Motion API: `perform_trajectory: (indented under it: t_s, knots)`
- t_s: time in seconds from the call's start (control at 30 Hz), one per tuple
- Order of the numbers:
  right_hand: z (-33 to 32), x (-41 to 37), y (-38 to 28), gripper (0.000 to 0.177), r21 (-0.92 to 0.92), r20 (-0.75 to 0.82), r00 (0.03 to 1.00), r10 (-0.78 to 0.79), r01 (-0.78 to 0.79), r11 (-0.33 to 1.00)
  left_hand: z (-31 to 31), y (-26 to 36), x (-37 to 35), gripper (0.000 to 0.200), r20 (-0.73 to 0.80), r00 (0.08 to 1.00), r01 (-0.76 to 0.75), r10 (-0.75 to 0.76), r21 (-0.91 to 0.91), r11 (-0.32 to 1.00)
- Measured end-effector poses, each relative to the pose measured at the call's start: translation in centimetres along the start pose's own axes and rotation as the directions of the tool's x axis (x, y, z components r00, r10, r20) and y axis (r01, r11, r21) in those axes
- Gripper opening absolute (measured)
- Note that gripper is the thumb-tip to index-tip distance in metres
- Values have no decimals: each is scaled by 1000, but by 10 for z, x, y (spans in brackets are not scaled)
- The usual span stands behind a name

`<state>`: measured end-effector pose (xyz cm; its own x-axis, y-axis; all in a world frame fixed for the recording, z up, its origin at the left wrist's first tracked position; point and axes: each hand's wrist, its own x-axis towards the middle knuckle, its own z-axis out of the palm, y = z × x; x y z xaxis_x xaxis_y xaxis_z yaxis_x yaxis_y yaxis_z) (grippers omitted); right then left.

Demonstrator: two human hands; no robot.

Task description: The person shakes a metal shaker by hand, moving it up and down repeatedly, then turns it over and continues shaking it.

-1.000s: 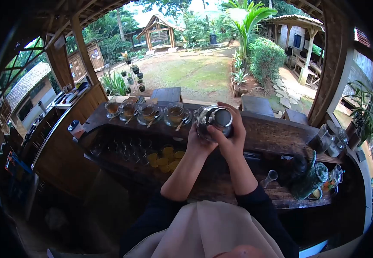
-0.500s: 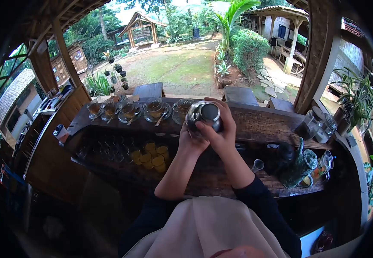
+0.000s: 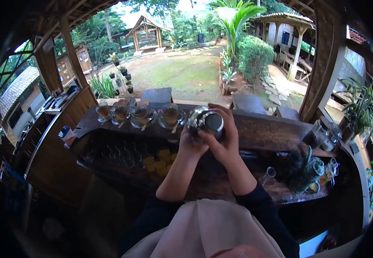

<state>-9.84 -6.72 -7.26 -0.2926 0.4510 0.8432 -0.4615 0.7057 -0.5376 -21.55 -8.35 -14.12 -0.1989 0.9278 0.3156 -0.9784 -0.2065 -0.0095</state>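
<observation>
Both hands hold a shiny metal cocktail shaker in front of my chest, its rounded cap pointing up toward me. My left hand is wrapped round its lower left side. On the right, my right hand grips it with the thumb across the front near the cap. Beyond the shaker, on the raised bar top, stand several glass cups of amber drink on saucers with spoons. Another cup is largely hidden behind the shaker and my left hand.
Glasses of yellow drink stand on the lower shelf, left of my forearms, beside upturned clear glasses. To the right are a small clear glass, a green pitcher and a glass jug. Lidded jars sit at the bar's right end.
The shaker has turned slightly in my hands, with its cap tipped more toward the right. My view has shifted a little, so the counter items appear farther right.
</observation>
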Motion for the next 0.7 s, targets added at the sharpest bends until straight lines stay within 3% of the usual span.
perform_trajectory:
  t_s: [0.07, 0.1, 0.13, 0.17, 0.2, 0.23, 0.27, 0.3, 0.33, 0.37, 0.4, 0.43, 0.47, 0.5, 0.53, 0.57, 0.6, 0.63, 0.67, 0.7]
  knots:
    - [1, 0, -42, 43, -115, 195, 954, -226, 251, 961, 0, 16, -4, 52, 291, 924, 304, -247, -171, 937]
    - [4, -2, -60, 39, -105, 308, 839, -448, 498, 861, 26, 19, -13, 58, 249, 926, 310, -284, -70, 948]
    - [9, -9, -70, 37, -67, 409, 665, -625, 704, 707, 58, 16, -27, 65, 196, 929, 315, -313, 24, 949]
    - [19, -25, -69, 36, -13, 364, 573, -734, 791, 611, 69, 16, -38, 78, 423, 839, 369, -342, 18, 929]
    - [31, -37, -63, 36, 33, 310, 469, -827, 864, 502, 69, 26, -44, 83, 566, 762, 238, -313, 205, 949]
    - [44, -34, -51, 36, 48, 304, 463, -833, 865, 499, 64, 31, -50, 84, 537, 814, 131, -219, 198, 971]
    - [57, -28, -37, 32, 91, 143, 433, -890, 889, 448, 57, 37, -55, 84, 505, 855, 22, -118, 193, 981]
    - [69, -24, -25, 28, 124, -26, 401, -916, 910, 395, 46, 53, -51, 79, 419, 893, 102, -167, 172, 980]
    - [55, -21, -11, 29, 74, 258, 543, -799, 814, 576, 38, 69, -49, 74, 326, 920, 179, -216, 141, 974]
    - [67, -8, 12, 33, 132, 264, 642, -720, 716, 686, 37, 74, -50, 55, -7, 1000, 25, -24, 186, 982]
    - [84, -11, 26, 44, 91, 166, 853, -495, 487, 869, 1, 98, -47, 41, -1, 1000, -13, 13, 157, 988]
    - [104, -14, 30, 50, 179, -2, 991, -133, 131, 975, 4, 107, -45, 40, -221, 961, -134, 169, 162, 978]
    - [106, -13, 29, 50, 184, -2, 990, -138, 136, 973, 9, 116, -39, 38, -417, 856, -245, 306, 195, 950]
    - [106, -7, 27, 53, 242, -42, 996, -74, 82, 967, 15, 128, -49, 41, -250, 950, -137, 190, 215, 967]
    - [104, 0, 20, 55, 302, -85, 996, -6, 31, 953, 38, 132, -53, 41, -241, 953, -128, 184, 231, 965]
    - [96, 7, 1, 51, 126, 8, 958, -287, 284, 951, 66, 128, -61, 43, -86, 994, -46, 74, 294, 955]
    - [86, 7, -21, 50, 116, 126, 883, -451, 438, 891, 90, 120, -68, 45, 61, 997, 24, -49, 361, 932]
    - [80, 2, -35, 49, 126, 248, 768, -591, 579, 806, 105, 107, -74, 54, 93, 995, -7, -33, 408, 913]
    - [89, -5, -38, 48, 138, 118, 560, -820, 809, 572, 106, 97, -79, 66, 342, 939, -96, -21, 322, 942]
    - [108, -8, -36, 46, 98, -106, 336, -936, 940, 327, 92, 99, -69, 71, 552, 833, -181, -45, 348, 920]
